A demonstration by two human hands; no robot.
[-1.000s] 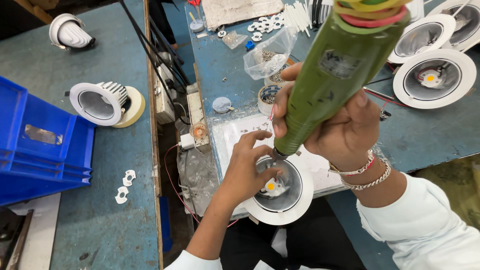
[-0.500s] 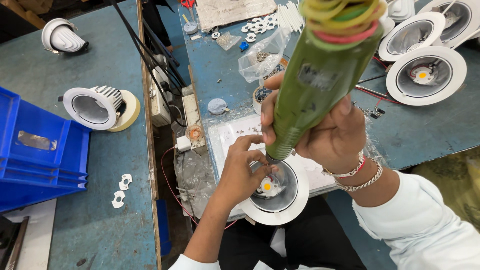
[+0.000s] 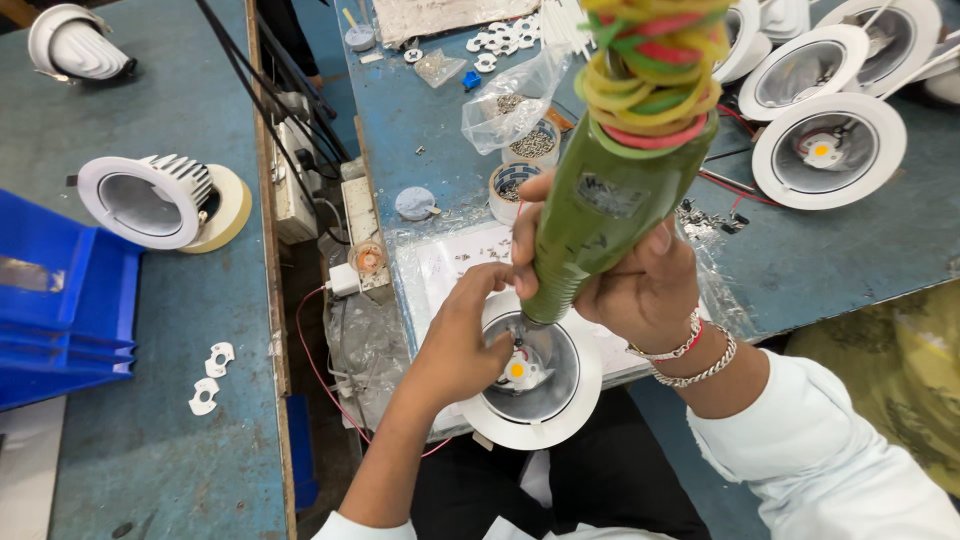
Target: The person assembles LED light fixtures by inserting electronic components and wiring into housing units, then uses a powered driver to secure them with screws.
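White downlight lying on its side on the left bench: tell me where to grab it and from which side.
Grip the white downlight by its finned heat-sink body behind the flange, coming from above. It lies tipped against a tape roll, and the wide, thin flange probably gives a poorer hold.

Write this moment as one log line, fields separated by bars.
right hand: grips green electric screwdriver, tip down in white downlight housing | left hand: steadies housing at rim | place: blue bench

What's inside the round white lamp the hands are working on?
Inside the round white lamp sits a small yellow dot on a white piece. The left hand and green tool cover the rest.
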